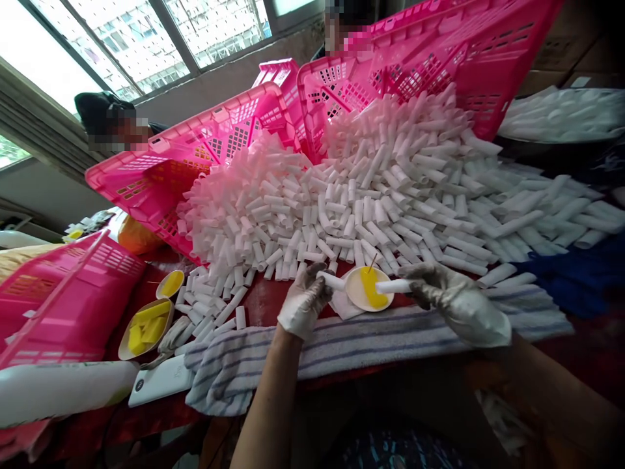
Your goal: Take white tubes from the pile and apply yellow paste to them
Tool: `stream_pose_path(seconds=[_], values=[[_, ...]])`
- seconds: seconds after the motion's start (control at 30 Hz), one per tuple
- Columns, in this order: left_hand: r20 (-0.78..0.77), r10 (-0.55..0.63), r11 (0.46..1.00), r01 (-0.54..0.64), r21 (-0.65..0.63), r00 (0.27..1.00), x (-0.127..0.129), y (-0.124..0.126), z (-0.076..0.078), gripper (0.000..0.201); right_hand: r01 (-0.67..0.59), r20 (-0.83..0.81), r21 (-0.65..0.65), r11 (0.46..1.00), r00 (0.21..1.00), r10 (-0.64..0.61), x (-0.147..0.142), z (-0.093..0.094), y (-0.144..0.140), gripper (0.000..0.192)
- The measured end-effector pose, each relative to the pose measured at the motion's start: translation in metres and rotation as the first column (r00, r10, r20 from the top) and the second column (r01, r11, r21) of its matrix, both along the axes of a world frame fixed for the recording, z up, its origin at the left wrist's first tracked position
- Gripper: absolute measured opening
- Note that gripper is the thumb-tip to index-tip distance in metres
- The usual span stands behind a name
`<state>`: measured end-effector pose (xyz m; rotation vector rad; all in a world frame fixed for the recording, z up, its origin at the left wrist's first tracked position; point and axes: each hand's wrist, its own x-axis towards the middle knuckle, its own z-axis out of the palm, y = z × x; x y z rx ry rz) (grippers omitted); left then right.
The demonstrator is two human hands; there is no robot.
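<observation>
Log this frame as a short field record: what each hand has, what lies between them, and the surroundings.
left hand: gloved, grip closed on a white tube
right hand: gloved, grip closed on a second white tube
between hands: small dish of yellow paste with a stick in it
under hands: striped towel
behind: heap of white tubes spilling from tipped pink crates
left side: dish of yellow pieces

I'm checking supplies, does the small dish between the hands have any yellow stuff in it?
Yes, partly filled: the small dish holds a yellow patch on its white bottom, with a thin stick standing in it.
</observation>
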<state>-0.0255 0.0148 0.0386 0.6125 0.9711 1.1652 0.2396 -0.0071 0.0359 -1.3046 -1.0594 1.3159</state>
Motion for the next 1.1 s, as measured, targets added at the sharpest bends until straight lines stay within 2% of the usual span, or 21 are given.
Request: stream_pose_path(seconds=[0.1,0.17,0.33,0.47,0.53,0.63,0.73,0.8,0.87,0.97,1.1], values=[[0.068,0.004,1.000,-0.004,-0.006,0.998,0.024,-0.017,0.001,0.055,-0.055,-0.211,-0.132,0.990,0.977,0.027,-0.014,0.012,-0.004,0.058],[0.084,-0.001,1.000,0.001,-0.005,0.996,0.037,-0.026,0.004,0.052,-0.052,-0.243,-0.173,0.984,0.970,0.009,-0.017,0.012,-0.007,0.060],[0.112,-0.002,0.999,0.005,-0.032,0.994,0.059,-0.040,0.014,0.051,-0.089,-0.121,-0.174,0.981,0.990,0.069,-0.016,0.003,-0.020,0.059],[-0.044,-0.189,0.981,0.190,0.028,0.981,0.067,-0.048,0.018,0.040,-0.152,-0.025,-0.177,0.972,0.988,0.150,-0.008,0.006,-0.033,0.062],[-0.079,-0.204,0.974,0.211,0.083,0.976,0.067,-0.051,0.018,0.042,-0.170,0.013,-0.195,0.966,0.984,0.176,0.002,0.012,-0.036,0.060],[-0.118,-0.184,0.977,0.195,0.086,0.976,0.066,-0.055,0.017,0.046,-0.042,0.016,-0.146,0.988,0.999,0.045,0.018,0.023,-0.035,0.056],[-0.274,-0.239,0.964,0.261,0.045,0.931,0.068,-0.060,0.020,0.043,0.092,-0.041,-0.086,0.992,0.995,-0.095,0.021,0.034,-0.029,0.055],[-0.353,-0.269,0.949,0.309,0.062,0.896,0.070,-0.064,0.022,0.041,0.075,-0.050,-0.102,0.992,0.996,-0.080,0.017,0.038,-0.026,0.056],[-0.341,-0.262,0.944,0.313,0.104,0.903,0.070,-0.066,0.023,0.042,0.062,-0.050,-0.153,0.986,0.996,-0.071,0.013,0.039,-0.025,0.059],[-0.287,-0.196,0.960,0.243,0.137,0.937,0.069,-0.065,0.024,0.045,0.104,-0.072,-0.181,0.978,0.990,-0.119,0.012,0.038,-0.028,0.062],[-0.299,-0.162,0.972,0.205,0.116,0.940,0.075,-0.064,0.023,0.045,0.099,-0.035,-0.129,0.987,0.994,-0.104,0.014,0.037,-0.036,0.059]])
